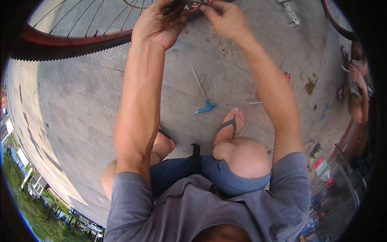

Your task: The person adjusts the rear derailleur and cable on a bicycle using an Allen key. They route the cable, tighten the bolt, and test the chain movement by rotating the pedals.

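Observation:
At the top edge, both hands meet at a small metal bicycle part (195, 5), cut off by the frame so that its exact kind does not show. My left hand (161, 25) has curled fingers around its left side, palm partly turned up. My right hand (226, 19) pinches the right side of it between thumb and fingers. Beside my left hand runs a bicycle wheel with a red rim (105, 38), thin spokes and a black knobbly tyre (72, 52). A thin cable (131, 5) curves down near the left fingers.
A blue T-handle hex key (206, 107) lies on the paving before my feet, with a thin-shafted tool (254, 103) right of it. A silver metal part (291, 15) and a second wheel (338, 23) are at upper right. Another person's hand (357, 76) shows at far right, above a red-lidded container (321, 167).

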A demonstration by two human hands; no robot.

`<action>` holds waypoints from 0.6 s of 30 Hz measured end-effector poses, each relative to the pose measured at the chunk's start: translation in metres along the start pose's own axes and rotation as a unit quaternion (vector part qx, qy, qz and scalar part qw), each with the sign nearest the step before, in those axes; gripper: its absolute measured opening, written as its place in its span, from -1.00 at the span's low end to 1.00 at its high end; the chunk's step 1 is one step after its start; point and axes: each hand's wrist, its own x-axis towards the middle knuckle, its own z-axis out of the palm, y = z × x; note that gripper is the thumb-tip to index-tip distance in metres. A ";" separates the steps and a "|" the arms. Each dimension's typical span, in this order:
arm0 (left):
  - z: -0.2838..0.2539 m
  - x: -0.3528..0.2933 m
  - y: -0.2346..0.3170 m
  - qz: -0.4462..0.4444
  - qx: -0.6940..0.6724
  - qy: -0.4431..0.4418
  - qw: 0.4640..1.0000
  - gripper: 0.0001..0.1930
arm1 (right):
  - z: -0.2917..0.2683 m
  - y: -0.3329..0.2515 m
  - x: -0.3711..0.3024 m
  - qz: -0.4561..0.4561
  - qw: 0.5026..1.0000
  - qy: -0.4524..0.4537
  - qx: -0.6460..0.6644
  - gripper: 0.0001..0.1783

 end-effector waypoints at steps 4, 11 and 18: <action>0.003 -0.001 0.001 0.006 0.029 0.002 1.000 -0.83 | -0.001 -0.004 0.000 0.053 0.996 -0.063 -0.018 -0.75; 0.007 0.003 0.002 0.015 0.057 -0.004 0.998 -0.84 | 0.002 0.004 0.011 0.147 0.977 -0.110 0.112 -0.75; 0.006 0.002 -0.002 0.026 0.026 -0.037 0.999 -0.87 | 0.002 -0.007 0.008 0.158 0.982 -0.069 0.074 -0.73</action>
